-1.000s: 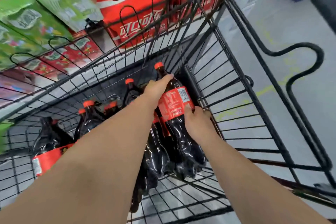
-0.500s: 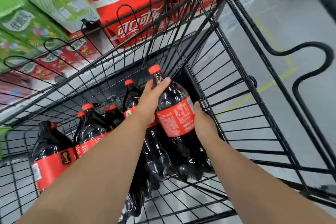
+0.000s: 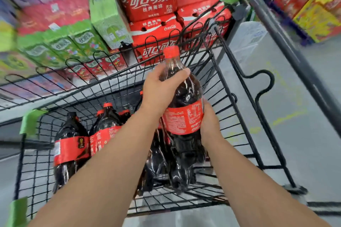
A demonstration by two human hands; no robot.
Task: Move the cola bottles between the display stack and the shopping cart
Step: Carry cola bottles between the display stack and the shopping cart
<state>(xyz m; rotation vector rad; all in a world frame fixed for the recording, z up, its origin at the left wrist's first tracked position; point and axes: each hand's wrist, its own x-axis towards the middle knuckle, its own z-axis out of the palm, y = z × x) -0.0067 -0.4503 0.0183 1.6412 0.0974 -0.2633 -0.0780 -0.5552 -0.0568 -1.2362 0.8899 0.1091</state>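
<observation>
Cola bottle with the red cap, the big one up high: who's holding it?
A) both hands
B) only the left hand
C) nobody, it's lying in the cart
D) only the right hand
A: the left hand wraps around the neck of the cola bottle, and the right hand grips it lower down, at its side.

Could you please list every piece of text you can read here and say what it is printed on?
"可口可乐", "经典美味", "汽水": top red case.
"Coca-Cola": case below.
"优酸乳": green cartons.
Label print on the held bottle: too small to read.
Labels on the cart bottles and print on the boxes at right: blurred, unreadable.
</observation>
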